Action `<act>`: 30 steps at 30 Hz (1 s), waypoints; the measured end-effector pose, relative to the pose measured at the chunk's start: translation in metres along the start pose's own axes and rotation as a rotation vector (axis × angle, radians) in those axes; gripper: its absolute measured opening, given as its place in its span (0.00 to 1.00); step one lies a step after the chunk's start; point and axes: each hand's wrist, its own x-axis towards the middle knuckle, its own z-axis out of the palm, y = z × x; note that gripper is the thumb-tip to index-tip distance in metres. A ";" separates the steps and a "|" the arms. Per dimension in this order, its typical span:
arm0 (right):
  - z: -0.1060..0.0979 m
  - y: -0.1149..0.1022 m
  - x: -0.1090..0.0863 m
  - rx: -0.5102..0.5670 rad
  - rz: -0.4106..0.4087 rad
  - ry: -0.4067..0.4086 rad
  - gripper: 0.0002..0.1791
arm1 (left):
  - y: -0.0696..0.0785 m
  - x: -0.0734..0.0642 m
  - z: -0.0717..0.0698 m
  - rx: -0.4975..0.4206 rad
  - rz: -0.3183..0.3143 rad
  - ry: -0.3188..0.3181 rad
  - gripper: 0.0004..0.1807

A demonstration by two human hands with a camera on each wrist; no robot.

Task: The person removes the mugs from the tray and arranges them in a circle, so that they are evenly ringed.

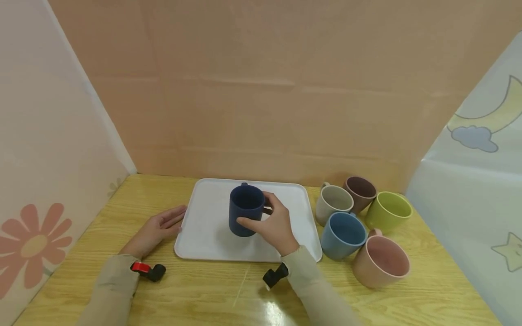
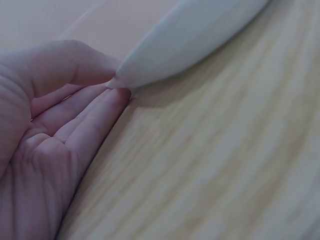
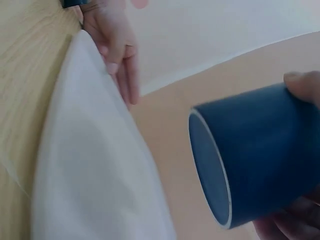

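A dark blue mug (image 1: 246,213) is held above the white tray (image 1: 204,244), its pale-edged base visible in the right wrist view. My right hand (image 1: 277,224) grips it from the right, thumb across the near side and fingers by the handle. In the right wrist view, only parts of those fingers (image 3: 305,87) show around the blue mug (image 3: 260,155). At the tray's left edge, my left hand (image 1: 157,230) pinches the rim; the left wrist view shows its thumb (image 2: 75,62) and fingertips meeting at the tray's edge (image 2: 165,55).
Right of the tray stand several mugs: a whitish one (image 1: 326,206), a brown one (image 1: 359,194), a yellow-green one (image 1: 387,213), a light blue one (image 1: 342,237) and a pink one (image 1: 377,267). Walls enclose the wooden table (image 1: 204,290) at the back and sides.
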 end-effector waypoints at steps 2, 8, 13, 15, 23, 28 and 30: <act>-0.010 -0.005 -0.003 0.009 -0.037 0.002 0.39 | -0.001 -0.001 -0.001 0.000 0.003 0.000 0.38; -0.037 -0.015 -0.010 -0.013 -0.104 0.001 0.37 | -0.004 -0.005 -0.003 -0.008 0.003 0.004 0.38; -0.063 -0.026 -0.014 -0.012 -0.144 0.005 0.36 | -0.004 -0.004 -0.003 -0.011 0.005 0.005 0.38; -0.072 -0.030 -0.017 -0.012 -0.131 0.012 0.36 | -0.003 -0.004 -0.003 -0.016 0.009 0.006 0.38; -0.110 -0.041 -0.033 -0.106 -0.146 0.070 0.36 | -0.003 0.001 0.000 -0.029 0.017 0.006 0.39; -0.136 -0.047 -0.045 -0.207 -0.137 0.090 0.39 | -0.002 0.002 0.000 -0.024 0.011 0.002 0.38; -0.146 -0.050 -0.050 -0.235 -0.117 0.091 0.40 | -0.001 0.001 0.000 -0.019 0.016 -0.003 0.38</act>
